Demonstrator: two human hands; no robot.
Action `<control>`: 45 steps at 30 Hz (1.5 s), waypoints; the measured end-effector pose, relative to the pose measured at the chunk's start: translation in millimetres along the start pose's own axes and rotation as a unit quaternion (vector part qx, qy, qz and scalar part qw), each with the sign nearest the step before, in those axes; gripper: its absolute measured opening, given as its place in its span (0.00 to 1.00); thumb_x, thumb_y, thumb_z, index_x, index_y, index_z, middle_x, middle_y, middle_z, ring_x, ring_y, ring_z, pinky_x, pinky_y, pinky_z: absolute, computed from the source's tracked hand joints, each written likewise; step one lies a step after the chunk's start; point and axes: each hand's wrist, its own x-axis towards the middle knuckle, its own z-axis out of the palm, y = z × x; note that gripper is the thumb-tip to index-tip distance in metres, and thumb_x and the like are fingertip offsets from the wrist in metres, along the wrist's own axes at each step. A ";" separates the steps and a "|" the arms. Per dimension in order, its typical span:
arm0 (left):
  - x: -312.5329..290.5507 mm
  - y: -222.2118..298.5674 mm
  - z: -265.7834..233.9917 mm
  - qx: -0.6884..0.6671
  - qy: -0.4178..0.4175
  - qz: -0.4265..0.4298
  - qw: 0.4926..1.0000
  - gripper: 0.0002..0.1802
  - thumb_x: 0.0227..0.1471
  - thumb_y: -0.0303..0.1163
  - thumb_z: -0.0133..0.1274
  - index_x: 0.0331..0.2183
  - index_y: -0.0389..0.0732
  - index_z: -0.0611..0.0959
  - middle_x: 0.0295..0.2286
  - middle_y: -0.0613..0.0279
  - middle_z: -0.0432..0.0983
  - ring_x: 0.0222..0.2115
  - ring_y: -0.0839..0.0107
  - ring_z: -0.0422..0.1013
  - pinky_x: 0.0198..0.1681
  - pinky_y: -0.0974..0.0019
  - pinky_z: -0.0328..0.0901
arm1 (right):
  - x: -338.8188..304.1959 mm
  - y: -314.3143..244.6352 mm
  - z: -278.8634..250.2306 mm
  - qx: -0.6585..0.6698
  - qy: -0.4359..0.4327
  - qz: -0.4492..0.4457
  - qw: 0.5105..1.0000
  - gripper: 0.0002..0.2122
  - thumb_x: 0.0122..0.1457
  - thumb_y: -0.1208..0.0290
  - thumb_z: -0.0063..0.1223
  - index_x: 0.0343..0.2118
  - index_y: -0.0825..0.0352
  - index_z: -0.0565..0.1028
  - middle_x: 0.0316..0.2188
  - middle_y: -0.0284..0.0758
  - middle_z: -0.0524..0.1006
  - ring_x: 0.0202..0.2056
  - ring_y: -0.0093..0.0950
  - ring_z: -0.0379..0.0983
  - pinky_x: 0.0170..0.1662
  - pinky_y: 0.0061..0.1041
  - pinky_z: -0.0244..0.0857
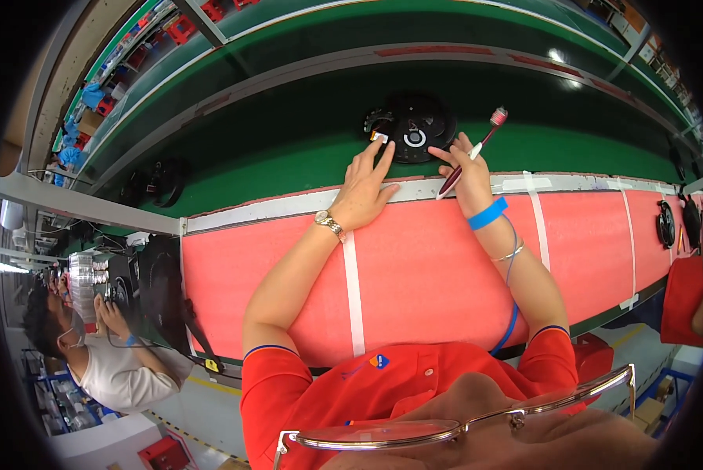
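Glasses (461, 423) fill the near edge; beyond, the left hand (363, 192) lies flat, fingers (383, 157) spread, touching the black round unit (412, 128) on the green belt (289, 157). Right hand (465, 168) pinches a red-bristled brush (477, 149) beside it, above the red tabletop (430, 266).

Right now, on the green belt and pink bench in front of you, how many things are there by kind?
Black round assemblies: 3, one under the hands, one up the belt at left, one on the bench at right
Toothbrush-style brushes: 1, in the right hand
Total: 4
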 end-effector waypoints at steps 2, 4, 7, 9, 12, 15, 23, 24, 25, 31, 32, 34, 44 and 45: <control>-0.6 -3.9 0.1 -0.112 0.024 -0.038 0.993 0.35 0.49 0.29 0.53 0.58 0.38 0.60 0.54 0.48 0.55 0.55 0.53 0.53 0.56 0.58 0.55 | -14.8 -5.0 8.7 -0.016 0.024 -0.031 0.999 0.17 0.61 0.72 0.43 0.51 0.74 0.62 0.42 0.36 0.72 0.45 0.29 0.72 0.30 0.19 0.63; -0.7 -8.0 -3.0 -0.091 0.110 -0.003 0.990 0.25 0.50 0.27 0.52 0.51 0.36 0.70 0.48 0.48 0.64 0.49 0.58 0.63 0.50 0.62 0.61 | -15.9 -4.1 6.1 -0.032 0.048 -0.061 0.996 0.14 0.62 0.71 0.42 0.48 0.72 0.65 0.41 0.35 0.72 0.43 0.27 0.71 0.30 0.19 0.62; -0.7 -11.0 -7.5 -0.238 0.144 -0.114 0.954 0.07 0.53 0.24 0.50 0.35 0.32 0.79 0.28 0.61 0.77 0.29 0.74 0.74 0.35 0.74 0.68 | -9.5 2.9 -7.3 -0.163 -0.052 -0.188 0.967 0.11 0.63 0.67 0.38 0.32 0.69 0.71 0.34 0.34 0.74 0.34 0.21 0.68 0.32 0.18 0.60; -3.8 -16.3 -7.5 -0.276 0.140 -0.163 0.937 0.08 0.54 0.25 0.50 0.36 0.33 0.79 0.27 0.62 0.77 0.29 0.76 0.74 0.35 0.74 0.68 | -21.9 2.7 -3.8 -0.187 -0.151 -0.199 0.950 0.11 0.63 0.67 0.39 0.31 0.68 0.71 0.33 0.33 0.73 0.33 0.21 0.68 0.33 0.19 0.60; -5.2 -18.0 -6.6 -0.322 0.132 -0.213 0.913 0.08 0.55 0.27 0.49 0.36 0.35 0.79 0.26 0.64 0.77 0.30 0.79 0.73 0.35 0.75 0.67 | -36.1 14.0 5.7 -0.231 -0.287 -0.223 0.903 0.05 0.59 0.71 0.46 0.29 0.65 0.71 0.29 0.32 0.72 0.30 0.24 0.68 0.36 0.23 0.60; -4.6 -13.4 -5.3 -0.329 0.135 -0.192 0.915 0.06 0.53 0.26 0.51 0.34 0.35 0.80 0.24 0.61 0.78 0.27 0.75 0.75 0.31 0.73 0.69 | -47.6 19.9 15.0 -0.452 -0.390 -0.293 0.746 0.01 0.52 0.76 0.52 0.27 0.65 0.73 0.27 0.33 0.73 0.31 0.30 0.70 0.37 0.30 0.62; -4.6 -10.0 -5.9 -0.275 0.103 -0.153 0.944 0.07 0.53 0.27 0.51 0.33 0.36 0.81 0.23 0.64 0.77 0.26 0.79 0.74 0.31 0.75 0.68 | -39.3 23.6 11.0 -0.468 -0.420 -0.268 0.730 0.06 0.44 0.82 0.54 0.27 0.64 0.75 0.26 0.31 0.73 0.34 0.32 0.68 0.39 0.30 0.61; -4.7 -10.3 -5.4 -0.275 0.102 -0.154 0.943 0.07 0.53 0.27 0.51 0.33 0.36 0.81 0.23 0.64 0.77 0.26 0.79 0.74 0.31 0.75 0.68 | -39.4 23.5 11.0 -0.468 -0.420 -0.267 0.730 0.06 0.44 0.82 0.54 0.27 0.64 0.75 0.26 0.31 0.73 0.34 0.32 0.68 0.39 0.30 0.61; -4.8 -10.5 -4.9 -0.273 0.099 -0.156 0.944 0.07 0.53 0.27 0.51 0.34 0.36 0.81 0.23 0.64 0.78 0.26 0.79 0.74 0.30 0.75 0.68 | -39.8 23.1 11.3 -0.471 -0.419 -0.270 0.728 0.07 0.44 0.82 0.54 0.27 0.64 0.75 0.26 0.31 0.73 0.34 0.32 0.68 0.39 0.30 0.61; -5.1 -11.9 -3.2 -0.273 0.089 -0.160 0.944 0.07 0.53 0.27 0.52 0.34 0.36 0.81 0.23 0.63 0.78 0.27 0.77 0.75 0.31 0.74 0.68 | -39.4 22.5 10.4 -0.475 -0.421 -0.270 0.724 0.07 0.44 0.82 0.54 0.27 0.64 0.75 0.27 0.30 0.73 0.35 0.31 0.69 0.40 0.30 0.61; -5.0 -11.5 -3.5 -0.271 0.087 -0.160 0.945 0.07 0.53 0.27 0.52 0.34 0.36 0.81 0.24 0.62 0.78 0.27 0.77 0.75 0.31 0.74 0.69 | -39.5 22.3 10.3 -0.473 -0.420 -0.271 0.725 0.07 0.44 0.82 0.54 0.27 0.64 0.76 0.27 0.30 0.74 0.35 0.31 0.69 0.40 0.30 0.61; -5.1 -11.2 -4.6 -0.273 0.080 -0.163 0.945 0.07 0.53 0.27 0.52 0.34 0.36 0.81 0.24 0.62 0.78 0.27 0.77 0.76 0.32 0.74 0.69 | -40.2 20.1 11.1 -0.477 -0.424 -0.268 0.722 0.07 0.44 0.82 0.55 0.27 0.63 0.76 0.27 0.30 0.74 0.36 0.30 0.69 0.41 0.30 0.60; -5.3 -10.6 -4.8 -0.278 0.081 -0.162 0.943 0.06 0.52 0.25 0.52 0.33 0.34 0.80 0.26 0.58 0.78 0.27 0.73 0.76 0.29 0.72 0.69 | -40.9 16.4 12.1 -0.475 -0.424 -0.267 0.723 0.10 0.43 0.83 0.54 0.30 0.63 0.75 0.28 0.28 0.73 0.37 0.29 0.69 0.44 0.29 0.58; -5.1 -10.5 -4.8 -0.279 0.081 -0.161 0.943 0.06 0.52 0.25 0.52 0.33 0.34 0.80 0.26 0.58 0.78 0.27 0.73 0.76 0.29 0.72 0.69 | -41.1 15.9 12.6 -0.475 -0.424 -0.267 0.723 0.10 0.43 0.83 0.54 0.30 0.63 0.75 0.28 0.28 0.73 0.37 0.29 0.69 0.44 0.29 0.58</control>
